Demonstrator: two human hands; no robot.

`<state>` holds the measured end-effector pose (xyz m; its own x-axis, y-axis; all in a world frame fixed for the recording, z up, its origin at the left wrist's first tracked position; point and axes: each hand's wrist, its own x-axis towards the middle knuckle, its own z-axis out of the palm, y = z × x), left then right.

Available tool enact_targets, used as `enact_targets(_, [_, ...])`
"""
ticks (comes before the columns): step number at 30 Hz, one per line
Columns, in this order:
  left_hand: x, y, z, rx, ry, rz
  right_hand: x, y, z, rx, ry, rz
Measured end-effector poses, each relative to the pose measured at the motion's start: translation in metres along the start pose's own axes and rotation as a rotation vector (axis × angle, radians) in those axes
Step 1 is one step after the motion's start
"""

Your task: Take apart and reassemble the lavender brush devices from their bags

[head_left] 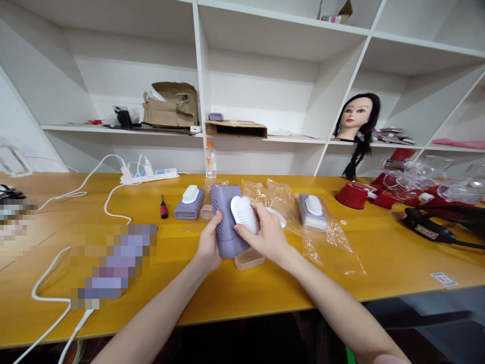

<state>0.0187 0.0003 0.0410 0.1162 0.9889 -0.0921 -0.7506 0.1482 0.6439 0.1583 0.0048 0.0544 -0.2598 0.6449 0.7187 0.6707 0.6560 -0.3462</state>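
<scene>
A purple device (225,202) with small holes along its left side is held up over the table by my left hand (210,240), whose fingers wrap its left edge. My right hand (270,233) grips a white bristled brush (246,215) between thumb and fingers, against the front of the device. Below them on the table lies a clear tray-like cover (249,259). Two similar purple devices with white tops rest flat, one to the left (188,206) and one to the right on plastic wrap (313,212).
On the wooden table (170,283) are a red screwdriver (163,207), a power strip (149,175) with white cables, a pixelated item, crumpled plastic wrap (337,242), red-based items (351,195) and a black tool (428,225). Shelves behind hold cardboard (170,106) and a mannequin head (354,116).
</scene>
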Motion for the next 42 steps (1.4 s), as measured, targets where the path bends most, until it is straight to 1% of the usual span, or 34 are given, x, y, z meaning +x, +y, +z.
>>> enact_targets(3, [-0.001,0.010,0.000,0.064,0.002,-0.044,0.006,0.009,-0.010,-0.069,-0.016,-0.298])
enact_targets(4, [0.000,0.013,0.000,0.090,-0.002,-0.060,0.008,0.013,-0.014,-0.101,-0.038,-0.401])
enact_targets(6, [0.000,0.021,-0.001,0.136,-0.012,-0.094,0.011,0.018,-0.019,-0.166,-0.088,-0.553])
enact_targets(7, [0.001,0.023,-0.002,0.154,-0.019,-0.114,0.012,0.020,-0.021,-0.189,-0.104,-0.605])
enact_targets(9, [0.002,0.028,-0.004,0.178,-0.043,-0.162,0.012,0.021,-0.023,-0.210,-0.095,-0.673])
enact_targets(12, [0.002,0.029,-0.007,0.189,-0.105,-0.218,0.011,0.020,-0.024,-0.189,-0.042,-0.707])
enact_targets(15, [0.001,0.028,-0.006,0.192,-0.122,-0.219,0.012,0.020,-0.024,-0.160,-0.034,-0.680])
enact_targets(21, [0.000,0.025,-0.003,0.223,-0.096,-0.219,0.014,0.026,-0.025,-0.074,-0.074,-0.643])
enact_targets(25, [0.000,0.024,-0.003,0.219,-0.090,-0.194,0.011,0.027,-0.018,-0.023,-0.118,-0.585])
enact_targets(29, [-0.001,0.024,-0.001,0.195,-0.059,-0.193,0.004,0.025,-0.009,0.173,-0.169,-0.553])
enact_targets(34, [-0.003,0.020,0.004,0.141,-0.044,-0.169,0.001,0.017,-0.005,0.445,-0.222,-0.388])
enact_targets(35, [-0.004,0.018,0.004,0.136,-0.049,-0.165,0.000,0.014,-0.004,0.465,-0.202,-0.356])
enact_targets(37, [-0.005,0.014,0.004,0.134,-0.053,-0.141,-0.002,0.007,-0.002,0.437,-0.099,-0.288])
enact_targets(39, [-0.005,0.010,0.003,0.129,-0.044,-0.087,-0.004,0.002,0.002,0.335,0.023,-0.209])
enact_targets(42, [-0.005,0.004,0.001,0.119,0.011,-0.006,-0.006,0.000,0.010,0.228,0.108,-0.067])
